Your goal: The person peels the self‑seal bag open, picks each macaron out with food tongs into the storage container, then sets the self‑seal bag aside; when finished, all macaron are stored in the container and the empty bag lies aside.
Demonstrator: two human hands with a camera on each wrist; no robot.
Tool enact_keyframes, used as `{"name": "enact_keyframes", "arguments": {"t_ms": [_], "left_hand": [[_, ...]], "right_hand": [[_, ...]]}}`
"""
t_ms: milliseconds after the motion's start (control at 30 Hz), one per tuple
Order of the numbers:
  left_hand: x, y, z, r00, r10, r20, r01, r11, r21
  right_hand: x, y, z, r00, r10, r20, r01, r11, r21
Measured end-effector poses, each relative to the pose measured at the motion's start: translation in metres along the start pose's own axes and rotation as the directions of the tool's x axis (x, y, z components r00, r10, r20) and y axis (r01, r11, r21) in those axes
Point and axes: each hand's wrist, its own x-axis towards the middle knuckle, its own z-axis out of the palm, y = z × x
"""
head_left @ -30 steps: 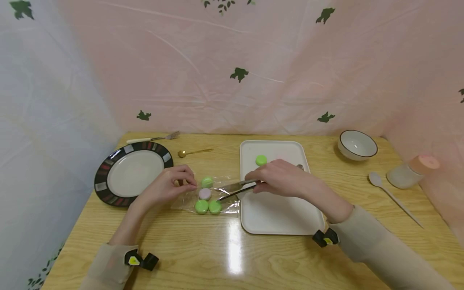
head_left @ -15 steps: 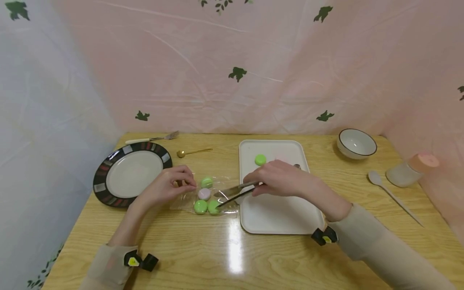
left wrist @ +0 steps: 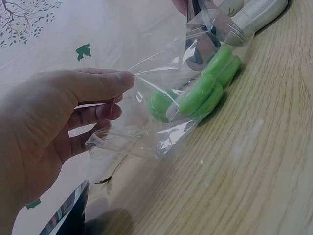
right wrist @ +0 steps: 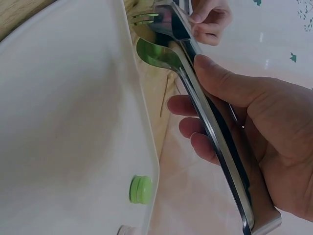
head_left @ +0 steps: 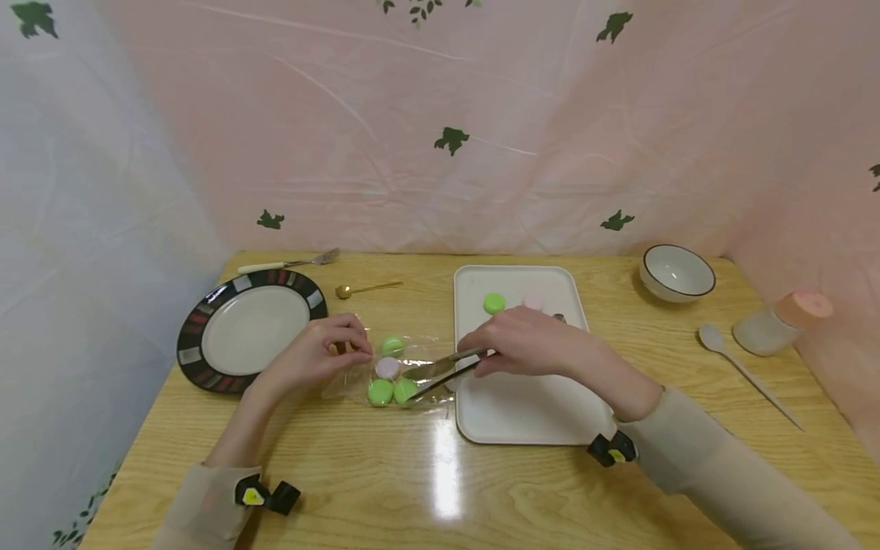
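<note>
My left hand (head_left: 325,347) pinches the edge of a clear plastic bag (left wrist: 168,139) between thumb and fingers. Inside the bag lie green macarons (head_left: 381,393) and a lilac macaron (head_left: 388,368). My right hand (head_left: 529,340) grips metal serving tongs (right wrist: 215,137), whose spread tips reach into the bag from the right. In the head view, one tip overlaps the green macaron (head_left: 404,390) nearest the tray. On the white tray (head_left: 536,416), under my right forearm, sit another green macaron (head_left: 494,303) and a pink macaron (head_left: 532,300), partly hidden behind my hand.
A dark-rimmed plate (head_left: 257,328) stands left, near a fork (head_left: 289,264) and a small gold spoon (head_left: 367,289). To the right are a white bowl (head_left: 677,273), a pale spoon (head_left: 749,376) and a jar (head_left: 763,331) with a peach lid. A fabric backdrop (head_left: 385,168) rises behind the table.
The tongs' tips have shifted slightly left and toward the near side, over the green macaron. My right hand has edged left with them. The left hand keeps its place on the bag.
</note>
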Motion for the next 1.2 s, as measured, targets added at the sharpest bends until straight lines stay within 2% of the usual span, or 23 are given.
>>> {"name": "enact_keyframes", "arguments": {"t_ms": [600, 1200], "left_hand": [[-0.001, 0.0011, 0.0008, 1.0, 0.016, -0.005, -0.016, 1.0, -0.002], [0.0004, 0.0016, 0.0004, 1.0, 0.004, -0.001, -0.004, 1.0, -0.018]], "right_hand": [[0.0034, -0.0068, 0.0023, 1.0, 0.007, -0.017, -0.008, 0.999, -0.04], [0.0032, -0.0078, 0.0019, 1.0, -0.004, -0.028, 0.003, 0.998, -0.06]]}}
